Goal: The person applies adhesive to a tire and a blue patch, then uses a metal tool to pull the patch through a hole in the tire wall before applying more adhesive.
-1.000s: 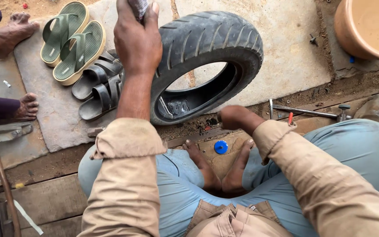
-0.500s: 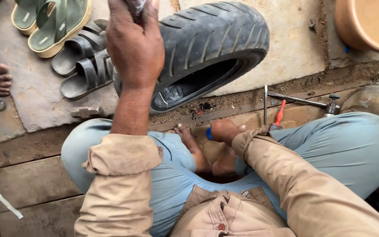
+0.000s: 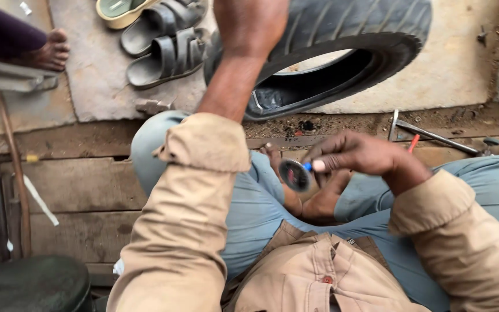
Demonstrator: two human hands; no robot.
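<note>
My left hand [image 3: 249, 26] reaches up over a black rubber tyre [image 3: 347, 40] that stands tilted on the concrete slab. Only the back of that hand shows; its fingers are cut off by the frame's top edge. Over my lap, my right hand [image 3: 359, 155] pinches a small dark round disc [image 3: 294, 175] with a blue tab [image 3: 307, 166] between thumb and fingertips. My bare feet lie folded below it, between my light blue trouser legs.
Grey sandals [image 3: 166, 52] and a green sandal [image 3: 123, 8] lie left of the tyre. Another person's bare foot [image 3: 50, 51] is at the top left. A metal tool [image 3: 431, 134] and a red-handled tool [image 3: 413, 143] lie on the right. A dark round object [image 3: 30, 286] sits at the bottom left.
My right hand has come up from between my feet and now holds the dark disc with the blue tab over my lap. The view has shifted down; my left hand stays on the tyre.
</note>
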